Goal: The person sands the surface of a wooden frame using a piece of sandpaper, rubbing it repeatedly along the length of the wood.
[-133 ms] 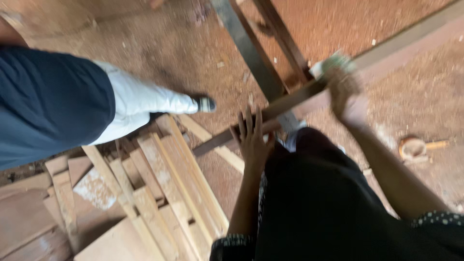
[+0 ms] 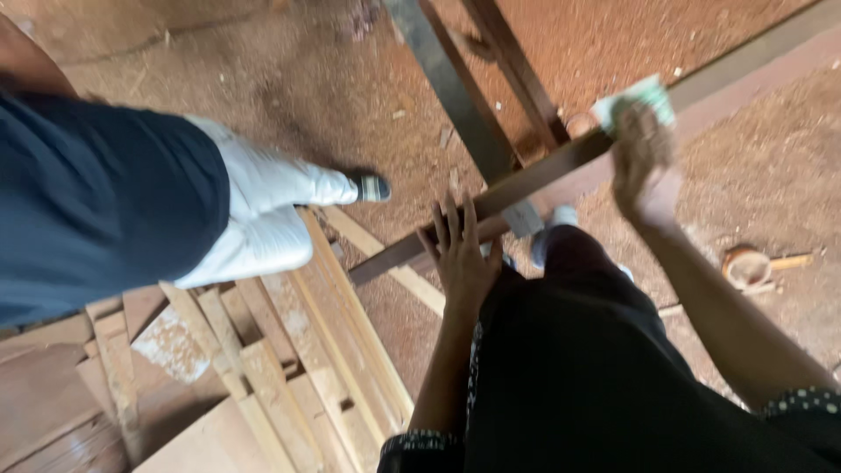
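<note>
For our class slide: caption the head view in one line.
Left hand steadies a wooden bar; right hand presses a green pad on it.

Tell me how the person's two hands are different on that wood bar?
The left hand lies flat with fingers spread on the lower part of the dark wooden bar; the right hand is curled around a pale green pad. The left hand looks sharp, the right hand blurred. The left hand holds nothing, while the right hand grips the pad higher up. Both are bare and meet the same bar.
</note>
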